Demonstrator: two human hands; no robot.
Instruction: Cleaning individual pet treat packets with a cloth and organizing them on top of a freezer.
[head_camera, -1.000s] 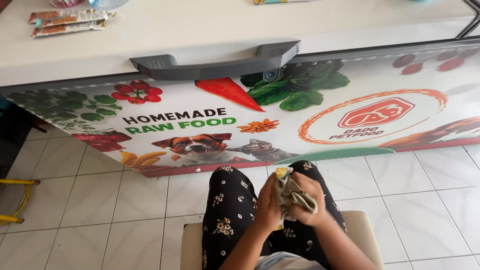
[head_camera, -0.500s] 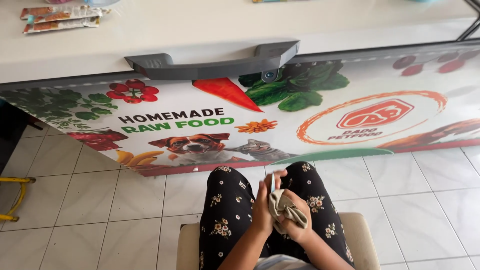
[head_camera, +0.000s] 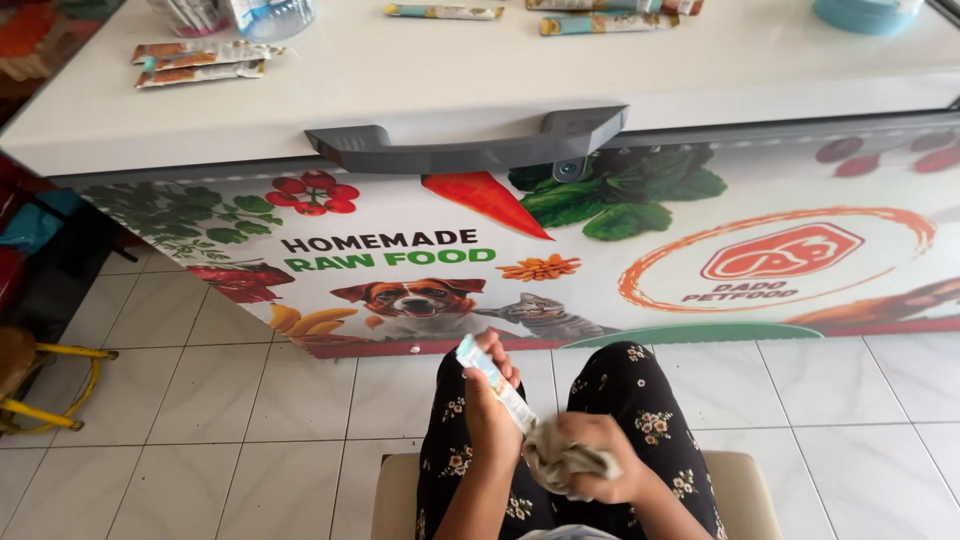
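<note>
Head view: left hand (head_camera: 490, 405) gripping slim sachet (head_camera: 497, 383) upright; right hand (head_camera: 598, 462) clutching grey cloth (head_camera: 560, 462) (over lap). Pictorial chest freezer (head_camera: 560, 250) ahead; more sachets (head_camera: 198, 62) on lid.

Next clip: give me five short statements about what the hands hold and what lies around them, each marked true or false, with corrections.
1. The left hand holds a slim sachet. True.
2. The right hand grips a crumpled grey cloth. True.
3. The chest freezer stands with its lid raised. False: the white lid is down, its grey handle facing the person.
4. More sachets lie on the freezer lid at the far left. True.
5. The person stands on a carpet. False: the person sits on a beige stool over a white tiled floor.
</note>
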